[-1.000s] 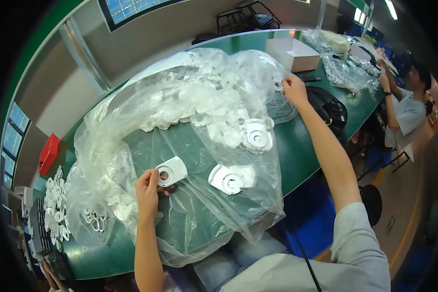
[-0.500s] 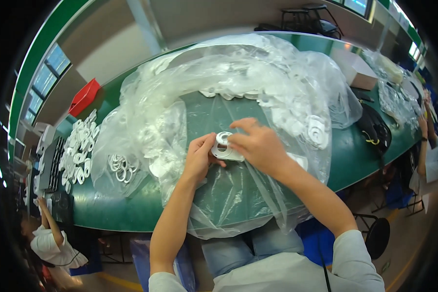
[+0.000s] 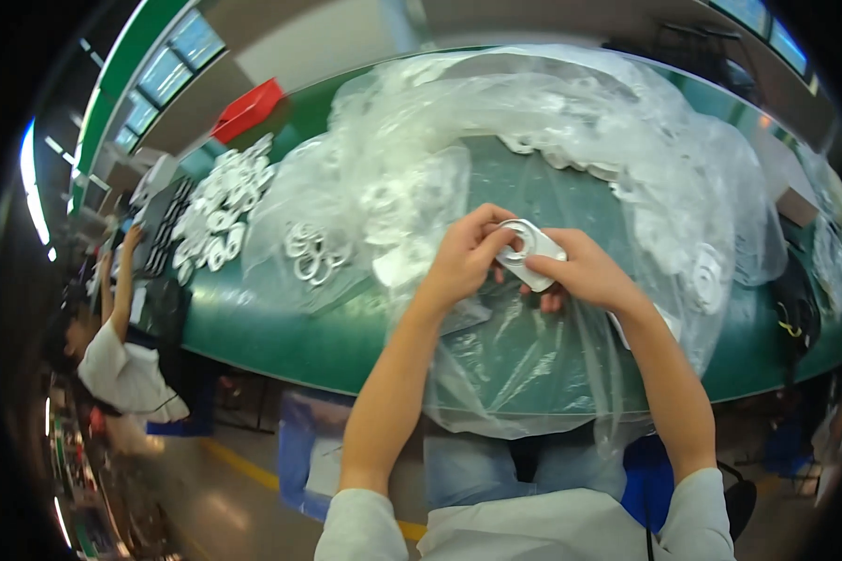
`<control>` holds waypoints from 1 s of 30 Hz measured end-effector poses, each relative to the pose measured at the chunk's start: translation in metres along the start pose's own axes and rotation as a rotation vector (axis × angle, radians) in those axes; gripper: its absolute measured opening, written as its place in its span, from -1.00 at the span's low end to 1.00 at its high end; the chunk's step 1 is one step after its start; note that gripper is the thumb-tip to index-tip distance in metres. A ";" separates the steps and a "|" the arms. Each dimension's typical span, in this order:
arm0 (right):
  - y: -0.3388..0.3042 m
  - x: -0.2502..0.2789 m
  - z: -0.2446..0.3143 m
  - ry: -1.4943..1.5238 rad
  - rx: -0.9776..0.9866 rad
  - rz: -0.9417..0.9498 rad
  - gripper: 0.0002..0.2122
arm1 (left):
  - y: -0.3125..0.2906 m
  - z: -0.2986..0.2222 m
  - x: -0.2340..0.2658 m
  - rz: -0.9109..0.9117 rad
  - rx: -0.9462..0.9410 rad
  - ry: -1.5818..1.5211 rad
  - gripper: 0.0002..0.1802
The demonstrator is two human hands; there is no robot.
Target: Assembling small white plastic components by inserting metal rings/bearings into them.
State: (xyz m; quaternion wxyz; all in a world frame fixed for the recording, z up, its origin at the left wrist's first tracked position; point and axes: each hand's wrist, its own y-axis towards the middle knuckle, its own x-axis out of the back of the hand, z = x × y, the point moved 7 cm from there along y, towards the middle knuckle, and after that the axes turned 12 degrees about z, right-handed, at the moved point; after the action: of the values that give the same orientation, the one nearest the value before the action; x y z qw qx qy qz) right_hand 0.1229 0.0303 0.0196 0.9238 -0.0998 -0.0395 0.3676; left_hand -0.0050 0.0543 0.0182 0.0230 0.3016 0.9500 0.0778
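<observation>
Between my two hands, above the plastic-covered middle of the table, is a white plastic part [image 3: 540,251], a flat plate with a round ring-shaped opening. My left hand [image 3: 470,251] pinches its ringed end with thumb and forefinger. The flat end is gripped by my right hand [image 3: 585,268], thumb on top and the other fingers underneath. Clear plastic sheeting [image 3: 496,360] lies under both hands. Around them, white plastic parts [image 3: 708,271] are heaped in and under the sheeting.
On the green table [image 3: 243,327], several white rings [image 3: 311,251] lie under plastic at the left. Farther left are a loose pile of white parts [image 3: 223,210] and a red bin [image 3: 248,110]. A cardboard box [image 3: 795,182] stands at the right. Another person [image 3: 126,360] works at the far left.
My view has swung left, so the table appears shifted right. My right hand, raised over the part before, now grips its flat end. The part is tilted differently.
</observation>
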 end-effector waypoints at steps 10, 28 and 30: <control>0.028 -0.024 -0.025 0.038 0.112 -0.004 -0.78 | -0.067 -0.040 0.041 -0.431 -0.051 0.573 -0.79; 0.017 -0.018 -0.025 0.354 0.150 -0.048 -0.76 | -0.193 -0.057 0.210 -0.876 0.133 0.260 -0.78; 0.017 -0.016 -0.026 0.360 0.162 -0.046 -0.76 | -0.177 -0.058 0.196 -0.829 0.103 0.259 -0.78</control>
State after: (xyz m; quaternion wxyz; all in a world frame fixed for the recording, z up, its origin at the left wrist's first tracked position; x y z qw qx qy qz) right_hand 0.1041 0.0272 -0.0089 0.9292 -0.0885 0.1537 0.3244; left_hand -0.2714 0.0166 0.0475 -0.0820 -0.1166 0.9884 0.0515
